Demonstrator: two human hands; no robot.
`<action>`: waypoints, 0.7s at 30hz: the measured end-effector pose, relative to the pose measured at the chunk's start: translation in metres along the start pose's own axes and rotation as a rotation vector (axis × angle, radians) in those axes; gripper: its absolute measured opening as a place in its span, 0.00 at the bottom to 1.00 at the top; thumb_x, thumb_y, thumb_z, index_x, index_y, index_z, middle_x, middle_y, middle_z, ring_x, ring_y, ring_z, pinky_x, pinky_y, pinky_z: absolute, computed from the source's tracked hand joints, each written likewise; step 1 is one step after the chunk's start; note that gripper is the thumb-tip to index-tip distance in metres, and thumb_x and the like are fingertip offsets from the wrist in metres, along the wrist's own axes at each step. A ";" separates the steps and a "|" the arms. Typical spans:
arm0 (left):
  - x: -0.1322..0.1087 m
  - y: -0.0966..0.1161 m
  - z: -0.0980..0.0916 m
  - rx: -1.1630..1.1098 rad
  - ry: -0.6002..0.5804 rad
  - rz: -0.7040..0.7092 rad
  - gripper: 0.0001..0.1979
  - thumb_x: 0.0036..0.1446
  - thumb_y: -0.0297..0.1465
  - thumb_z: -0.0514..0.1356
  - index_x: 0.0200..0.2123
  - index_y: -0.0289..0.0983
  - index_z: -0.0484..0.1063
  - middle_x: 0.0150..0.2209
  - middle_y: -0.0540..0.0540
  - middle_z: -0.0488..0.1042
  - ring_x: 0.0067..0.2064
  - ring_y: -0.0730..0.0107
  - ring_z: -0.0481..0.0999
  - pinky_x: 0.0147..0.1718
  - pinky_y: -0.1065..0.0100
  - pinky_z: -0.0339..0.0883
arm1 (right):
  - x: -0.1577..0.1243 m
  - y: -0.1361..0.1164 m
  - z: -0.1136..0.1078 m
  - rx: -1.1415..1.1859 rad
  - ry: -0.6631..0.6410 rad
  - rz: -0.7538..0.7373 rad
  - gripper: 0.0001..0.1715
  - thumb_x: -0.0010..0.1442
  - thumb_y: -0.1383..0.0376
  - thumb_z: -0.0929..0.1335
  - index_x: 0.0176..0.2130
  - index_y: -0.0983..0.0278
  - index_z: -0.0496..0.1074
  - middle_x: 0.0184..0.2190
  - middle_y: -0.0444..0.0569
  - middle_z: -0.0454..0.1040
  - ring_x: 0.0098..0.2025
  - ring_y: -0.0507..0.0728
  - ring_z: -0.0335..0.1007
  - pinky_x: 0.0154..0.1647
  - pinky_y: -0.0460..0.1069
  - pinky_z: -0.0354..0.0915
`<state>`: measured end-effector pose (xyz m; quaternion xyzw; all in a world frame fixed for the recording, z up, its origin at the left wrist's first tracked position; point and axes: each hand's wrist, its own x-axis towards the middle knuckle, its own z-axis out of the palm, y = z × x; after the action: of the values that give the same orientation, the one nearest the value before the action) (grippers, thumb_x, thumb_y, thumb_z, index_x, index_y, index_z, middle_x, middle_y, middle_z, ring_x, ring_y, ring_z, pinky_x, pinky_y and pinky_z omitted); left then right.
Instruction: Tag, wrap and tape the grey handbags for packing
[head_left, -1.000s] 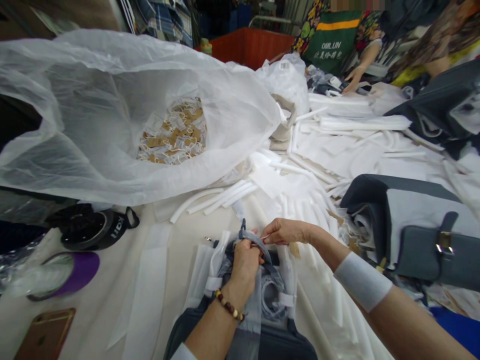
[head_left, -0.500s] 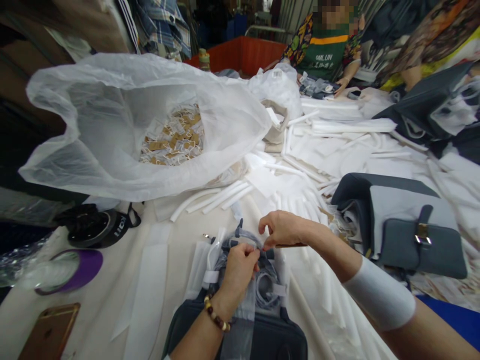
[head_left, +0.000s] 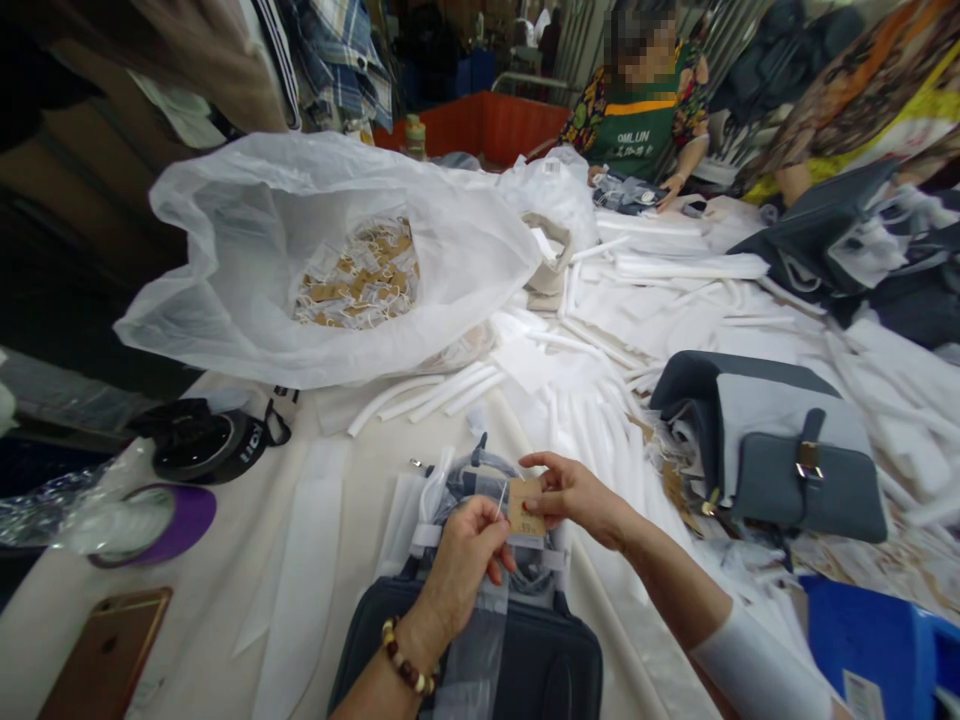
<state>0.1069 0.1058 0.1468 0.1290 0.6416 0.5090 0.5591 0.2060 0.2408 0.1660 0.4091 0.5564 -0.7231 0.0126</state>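
A dark grey handbag [head_left: 525,665] lies in front of me, its handle wrapped in clear plastic and white strips. My left hand [head_left: 465,555], with a bead bracelet at the wrist, is closed in a pinch on the thin string of a small brown paper tag [head_left: 525,507] above the handle. My right hand [head_left: 574,492] pinches the tag's right edge between thumb and fingers. A large open white plastic bag [head_left: 247,290] with many similar brown tags [head_left: 356,280] lies behind at the left.
A second grey handbag [head_left: 780,450] lies at the right among white foam strips [head_left: 600,400]. A phone [head_left: 101,655], a purple tape roll [head_left: 176,510] and a black device [head_left: 202,445] lie at the left. A blue box [head_left: 877,640] sits lower right. Another person [head_left: 637,120] works across the table.
Both hands were closed together on the bag handle; now they have come slightly apart and hold up a brown tag on its string. The view has tilted upward.
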 end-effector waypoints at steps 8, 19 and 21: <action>-0.021 0.000 -0.006 -0.061 -0.102 -0.053 0.12 0.43 0.35 0.58 0.31 0.36 0.63 0.28 0.53 0.68 0.18 0.80 0.68 0.12 0.79 0.53 | 0.000 0.023 0.023 0.181 0.262 -0.100 0.27 0.33 0.69 0.68 0.38 0.61 0.62 0.15 0.31 0.58 0.17 0.49 0.59 0.16 0.44 0.57; -0.035 -0.001 0.021 -0.172 -0.124 -0.088 0.28 0.44 0.33 0.60 0.51 0.34 0.69 0.41 0.41 0.73 0.24 0.76 0.73 0.22 0.75 0.63 | -0.005 0.023 0.031 0.244 0.214 -0.085 0.27 0.37 0.63 0.70 0.40 0.62 0.63 0.16 0.33 0.63 0.16 0.50 0.62 0.17 0.45 0.59; -0.030 -0.003 0.019 -0.047 -0.021 -0.004 0.27 0.44 0.34 0.60 0.50 0.32 0.70 0.35 0.42 0.74 0.25 0.73 0.72 0.22 0.73 0.64 | -0.008 0.020 0.026 0.226 0.134 -0.055 0.27 0.40 0.60 0.70 0.42 0.65 0.64 0.17 0.38 0.68 0.18 0.51 0.65 0.19 0.46 0.61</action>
<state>0.1346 0.0922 0.1641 0.1198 0.6237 0.5213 0.5699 0.2055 0.2090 0.1562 0.4397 0.4821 -0.7523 -0.0907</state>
